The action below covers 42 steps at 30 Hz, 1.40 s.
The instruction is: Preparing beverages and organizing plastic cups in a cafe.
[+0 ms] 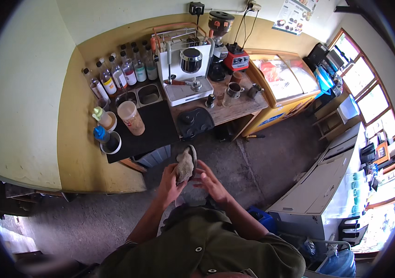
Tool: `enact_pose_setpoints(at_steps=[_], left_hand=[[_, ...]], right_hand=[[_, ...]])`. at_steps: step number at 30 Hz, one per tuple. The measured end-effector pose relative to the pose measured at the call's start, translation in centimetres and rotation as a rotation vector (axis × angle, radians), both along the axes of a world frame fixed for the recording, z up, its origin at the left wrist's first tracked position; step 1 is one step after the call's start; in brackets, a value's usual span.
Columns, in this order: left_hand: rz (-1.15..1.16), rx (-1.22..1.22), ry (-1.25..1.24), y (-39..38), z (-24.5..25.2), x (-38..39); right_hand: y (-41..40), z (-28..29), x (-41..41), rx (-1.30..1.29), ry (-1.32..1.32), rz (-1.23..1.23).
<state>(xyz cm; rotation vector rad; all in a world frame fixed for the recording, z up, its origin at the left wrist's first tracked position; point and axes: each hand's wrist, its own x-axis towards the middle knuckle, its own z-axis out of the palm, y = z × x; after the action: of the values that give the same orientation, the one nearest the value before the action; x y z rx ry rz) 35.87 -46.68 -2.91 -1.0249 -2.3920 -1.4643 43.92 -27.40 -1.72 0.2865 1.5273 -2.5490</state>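
Observation:
In front of my chest, my left hand (170, 183) grips a bunched grey-beige cloth (185, 167). Against the cloth's right side stands a thin round dish or lid (194, 160), seen nearly edge-on; I cannot tell which it is. My right hand (213, 182) is just right of that rim, fingers apart and curved toward it. Whether its fingertips touch the rim is unclear. Beyond my hands, a black tamping mat (197, 123) lies at the counter's front edge, below a white espresso machine (183, 92) with a wooden-handled portafilter (178, 82) over its drip tray.
Left counter: a plastic tub (131, 120), squeeze bottles in bowls (114, 147), several syrup bottles (119, 76) and a small sink (149, 94). Right: a tamper (210, 100), metal cup (234, 89), grinder (218, 52), red blender base (237, 59), yellow freezer (270, 120) and white cabinet (317, 180).

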Motion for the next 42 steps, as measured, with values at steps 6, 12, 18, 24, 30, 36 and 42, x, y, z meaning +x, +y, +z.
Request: enact_pose_setpoints(at_steps=[6, 12, 18, 24, 30, 36, 42], left_hand=[[0.057, -0.110, -0.294, 1.3, -1.8, -1.7], [0.506, -0.277, -0.070, 3.5, -6.6, -12.5], [0.736, -0.609, -0.214, 6.7, -13.4, -16.5], [0.616, -0.484, -0.387, 7.6, -22.6, -6.1], [0.942, -0.642, -1.129, 2.9, -26.9, 9.8], [1.086, -0.585, -1.176, -0.1, -25.9, 17.6], [1.198, -0.481, -1.047, -2.3, -26.5, 18.9]], right_hand=[[-0.6, -6.8, -4.2, 0.297, 0.116, 0.160], [11.7, -6.8, -13.3, 0.697, 0.202, -0.243], [28.7, -10.5, -24.9, 0.992, 0.076, -0.547], [31.7, -12.1, -33.2, 1.072, 0.156, -0.690], [32.0, -14.4, -37.1, 0.974, 0.167, -0.837], [32.9, -15.6, -36.1, 0.880, 0.233, -0.831], [30.8, -12.3, -34.7, 0.890, 0.325, -0.799]])
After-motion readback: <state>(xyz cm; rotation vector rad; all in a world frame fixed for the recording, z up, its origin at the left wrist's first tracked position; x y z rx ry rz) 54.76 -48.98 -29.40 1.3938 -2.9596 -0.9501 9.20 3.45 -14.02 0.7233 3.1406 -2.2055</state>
